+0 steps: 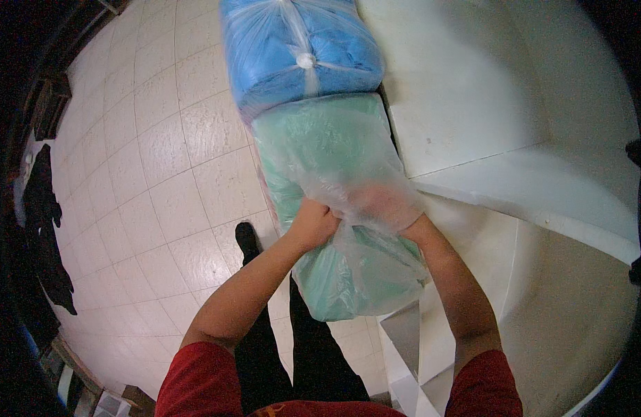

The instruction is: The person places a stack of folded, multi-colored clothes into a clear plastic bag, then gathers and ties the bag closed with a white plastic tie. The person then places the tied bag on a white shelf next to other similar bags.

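Note:
A soft green bundle [325, 133] lies in front of me inside a clear plastic bag [352, 260]. Gathered bag film is pinched in my left hand [315, 223], whose fingers are curled closed at the middle of the bundle. My right hand [382, 204] is beneath the translucent film, just right of the left hand. It is blurred there, so its fingers cannot be made out. Directly beyond the green bundle sits a blue bundle [305, 36] in clear plastic, tied with a white knot [306, 60].
Pale tiled floor [169, 172] extends along the left. A smooth whitish panel or surface [456, 104] borders the bundles on the right, with an edge [529, 216] running across it. Dark torn-looking material [42, 224] lies at the far left. My black-clad legs [320, 359] are below.

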`<state>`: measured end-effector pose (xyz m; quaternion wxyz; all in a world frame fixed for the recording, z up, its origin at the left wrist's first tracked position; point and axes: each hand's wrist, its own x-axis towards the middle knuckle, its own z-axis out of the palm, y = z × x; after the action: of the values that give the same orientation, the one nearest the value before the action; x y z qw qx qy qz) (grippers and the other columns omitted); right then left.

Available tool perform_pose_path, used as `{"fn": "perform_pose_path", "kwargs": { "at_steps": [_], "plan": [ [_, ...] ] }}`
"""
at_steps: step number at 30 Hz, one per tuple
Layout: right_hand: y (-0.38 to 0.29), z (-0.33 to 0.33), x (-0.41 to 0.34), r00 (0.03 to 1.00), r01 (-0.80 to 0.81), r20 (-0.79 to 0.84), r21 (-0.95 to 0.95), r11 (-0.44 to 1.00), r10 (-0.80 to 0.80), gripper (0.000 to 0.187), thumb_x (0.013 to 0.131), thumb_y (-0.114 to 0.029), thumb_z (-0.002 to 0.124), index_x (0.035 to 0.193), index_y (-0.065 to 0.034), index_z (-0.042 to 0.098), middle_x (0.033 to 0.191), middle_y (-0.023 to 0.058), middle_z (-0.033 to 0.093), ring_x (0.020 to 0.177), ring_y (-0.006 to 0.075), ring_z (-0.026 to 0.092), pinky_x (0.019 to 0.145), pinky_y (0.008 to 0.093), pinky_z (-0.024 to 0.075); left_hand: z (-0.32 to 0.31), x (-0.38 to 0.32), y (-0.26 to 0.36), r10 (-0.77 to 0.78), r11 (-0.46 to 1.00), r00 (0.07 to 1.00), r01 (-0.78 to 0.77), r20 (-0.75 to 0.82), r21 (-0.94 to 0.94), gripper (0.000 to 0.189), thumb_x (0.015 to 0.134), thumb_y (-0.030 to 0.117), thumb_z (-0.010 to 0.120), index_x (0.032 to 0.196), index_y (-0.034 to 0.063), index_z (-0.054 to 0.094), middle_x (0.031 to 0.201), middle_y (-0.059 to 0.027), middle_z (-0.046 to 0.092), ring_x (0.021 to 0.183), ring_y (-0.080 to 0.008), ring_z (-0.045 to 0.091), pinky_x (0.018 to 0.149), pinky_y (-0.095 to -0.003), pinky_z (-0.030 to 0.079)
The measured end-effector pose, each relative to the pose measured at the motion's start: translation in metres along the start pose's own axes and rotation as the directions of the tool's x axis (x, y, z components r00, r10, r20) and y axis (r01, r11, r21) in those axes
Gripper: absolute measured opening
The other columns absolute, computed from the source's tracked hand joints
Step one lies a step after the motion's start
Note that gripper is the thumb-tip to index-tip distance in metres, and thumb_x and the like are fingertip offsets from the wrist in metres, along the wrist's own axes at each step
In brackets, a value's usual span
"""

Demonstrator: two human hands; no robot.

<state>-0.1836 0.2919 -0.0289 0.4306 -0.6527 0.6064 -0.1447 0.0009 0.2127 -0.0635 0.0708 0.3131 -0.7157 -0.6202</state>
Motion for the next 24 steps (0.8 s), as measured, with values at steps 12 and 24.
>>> {"fn": "perform_pose_path", "kwargs": {
  "at_steps": [12, 24],
  "plan": [
    [0.089, 0.065, 0.016, 0.921, -0.221, -0.385, -0.409, 0.885, 0.052, 0.031, 0.085, -0.032, 0.061, 0.103, -0.0075, 0.067, 0.097, 0.0146, 0.067, 0.093, 0.0354, 0.064, 0.08, 0.0421, 0.0516, -0.011, -0.012, -0.006, 0.229, 0.947, 0.972, -0.235, 0.054, 0.218, 0.01, 0.085, 0.004, 0.055, 0.093, -0.0002, 0.061, 0.094, -0.0218, 0.06, 0.087, -0.0424, 0.056, 0.08, -0.0478, 0.046],
    [0.054, 0.038, 0.02, 0.986, -0.145, -0.133, -0.424, 0.894, 0.097, 0.027, 0.082, -0.033, 0.062, 0.097, -0.0124, 0.071, 0.101, 0.009, 0.07, 0.091, 0.0281, 0.066, 0.081, 0.0405, 0.0513, -0.006, -0.021, -0.017, 0.276, 0.92, 0.944, -0.204, -0.182, 0.335, 0.004, 0.073, 0.003, 0.062, 0.077, 0.0009, 0.061, 0.076, -0.0167, 0.059, 0.076, -0.0385, 0.058, 0.065, -0.0457, 0.045]
  ]
}}
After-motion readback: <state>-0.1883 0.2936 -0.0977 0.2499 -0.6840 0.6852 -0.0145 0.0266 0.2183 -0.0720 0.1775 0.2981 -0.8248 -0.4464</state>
